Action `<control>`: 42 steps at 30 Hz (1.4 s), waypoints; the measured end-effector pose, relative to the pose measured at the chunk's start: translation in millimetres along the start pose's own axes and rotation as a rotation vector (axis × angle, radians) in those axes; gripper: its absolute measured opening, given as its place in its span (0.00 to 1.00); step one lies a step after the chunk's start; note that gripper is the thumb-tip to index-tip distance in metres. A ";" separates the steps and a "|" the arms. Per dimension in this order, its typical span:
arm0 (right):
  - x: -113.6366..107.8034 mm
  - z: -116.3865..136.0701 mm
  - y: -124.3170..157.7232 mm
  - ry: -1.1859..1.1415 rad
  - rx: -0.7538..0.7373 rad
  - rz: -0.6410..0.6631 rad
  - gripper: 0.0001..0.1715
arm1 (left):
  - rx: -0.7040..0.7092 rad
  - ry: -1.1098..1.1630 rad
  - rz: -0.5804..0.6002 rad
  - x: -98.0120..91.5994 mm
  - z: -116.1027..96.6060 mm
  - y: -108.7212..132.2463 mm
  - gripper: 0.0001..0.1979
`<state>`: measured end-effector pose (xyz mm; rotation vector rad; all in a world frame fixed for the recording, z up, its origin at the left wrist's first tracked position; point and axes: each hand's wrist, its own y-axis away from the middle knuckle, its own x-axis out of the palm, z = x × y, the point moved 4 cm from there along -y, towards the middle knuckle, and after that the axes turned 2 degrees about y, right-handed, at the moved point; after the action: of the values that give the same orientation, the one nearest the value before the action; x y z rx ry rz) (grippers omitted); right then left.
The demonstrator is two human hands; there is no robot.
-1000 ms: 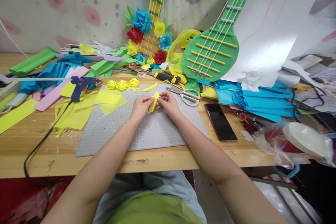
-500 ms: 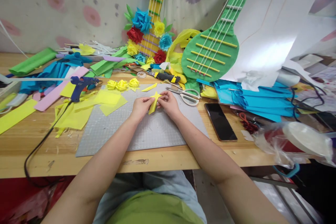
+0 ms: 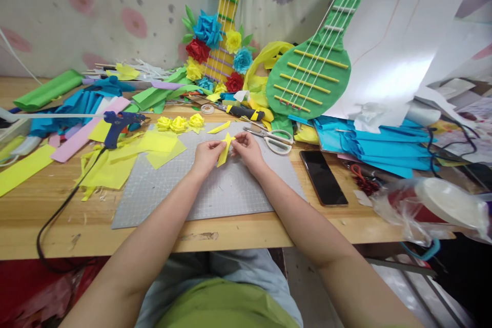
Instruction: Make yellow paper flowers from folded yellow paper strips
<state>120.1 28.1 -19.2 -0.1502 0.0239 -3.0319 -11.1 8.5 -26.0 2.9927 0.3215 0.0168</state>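
Observation:
Between my two hands is a small piece of yellow crepe paper point(image 3: 223, 154) with pointed ends, held above the grey cutting mat point(image 3: 165, 195). My left hand point(image 3: 209, 155) pinches its left side between thumb and fingers. On the other side, my right hand point(image 3: 247, 148) has its fingertips closed on the paper's right edge. Just beyond them lies a folded yellow paper strip point(image 3: 219, 127). Several yellow paper flowers point(image 3: 179, 124) sit at the mat's far edge. White-handled scissors point(image 3: 277, 141) rest to the right of my right hand.
A blue hot glue gun point(image 3: 114, 128) stands at left, its cord trailing over the table edge, beside yellow paper sheets point(image 3: 157, 146). A phone point(image 3: 323, 178) lies right of the mat. Behind are a green paper-covered instrument point(image 3: 307, 82), a flower-trimmed yellow one point(image 3: 226, 7) and blue crepe paper point(image 3: 384, 146).
The yellow paper has turned slightly between my fingertips, and its top looks narrower. My fingers have shifted a little; both hands stay in the same place.

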 end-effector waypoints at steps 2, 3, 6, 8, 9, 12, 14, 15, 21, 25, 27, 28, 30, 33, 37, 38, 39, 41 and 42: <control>-0.8 2.0 0.5 -0.025 0.003 -0.003 0.20 | 0.057 -0.072 -0.009 -0.7 -3.0 1.8 0.13; -0.6 2.4 0.7 -0.041 0.014 0.010 0.21 | 0.093 -0.107 -0.004 -0.5 -5.0 2.9 0.12; 0.2 2.2 0.7 -0.085 0.037 0.058 0.25 | 0.129 -0.125 0.072 2.9 -8.8 6.5 0.12; -1.3 1.4 -0.2 -0.105 0.028 0.048 0.26 | 0.077 -0.078 0.170 7.0 -8.9 8.8 0.13; -2.6 1.0 -0.9 -0.115 0.022 0.031 0.26 | 0.047 -0.066 0.220 9.1 -8.9 10.1 0.14; -6.6 0.4 -3.0 -0.142 0.005 -0.020 0.25 | 0.009 -0.108 0.335 12.9 -9.4 13.1 0.15; -8.6 1.0 -4.1 -0.148 -0.004 -0.043 0.24 | 0.015 -0.141 0.371 13.4 -9.5 13.7 0.14; -9.4 1.5 -4.4 -0.151 -0.008 -0.055 0.24 | 0.018 -0.147 0.376 13.1 -9.4 13.6 0.14; -7.5 0.6 -2.7 -0.173 0.046 -0.024 0.25 | 0.009 -0.145 0.362 11.2 -9.0 12.6 0.12; -3.1 0.7 -0.7 -0.123 0.046 0.063 0.26 | 0.002 -0.141 0.361 10.8 -11.0 13.6 0.13; -4.0 2.1 -0.2 -0.109 0.026 0.046 0.25 | -0.024 -0.129 0.379 11.2 -10.8 13.9 0.12; -4.5 2.7 0.0 -0.107 0.023 0.035 0.25 | -0.037 -0.126 0.393 11.5 -10.5 14.1 0.13; -4.4 3.3 0.9 -0.104 0.038 0.033 0.26 | -0.049 -0.122 0.408 11.6 -9.8 14.2 0.14; -0.3 3.2 3.6 -0.061 0.087 0.097 0.24 | -0.041 -0.127 0.409 10.7 -9.3 14.5 0.15; 1.7 3.8 6.5 -0.008 0.097 0.112 0.21 | -0.041 -0.125 0.417 9.7 -9.9 15.6 0.15; 1.2 3.9 6.7 -0.008 0.093 0.102 0.21 | -0.044 -0.124 0.420 9.6 -10.4 16.0 0.15; 0.6 3.8 6.6 -0.009 0.090 0.093 0.22 | -0.049 -0.122 0.423 9.6 -10.9 16.4 0.15; 0.0 3.3 6.1 -0.005 0.087 0.087 0.22 | -0.060 -0.125 0.422 9.4 -11.6 16.8 0.14; -0.2 3.0 5.8 -0.001 0.088 0.083 0.21 | -0.065 -0.128 0.415 9.2 -11.8 16.7 0.14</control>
<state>121.2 22.3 -16.4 -0.1395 -0.1003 -2.9432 1.1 -4.2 -12.2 2.9184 -0.3093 -0.1200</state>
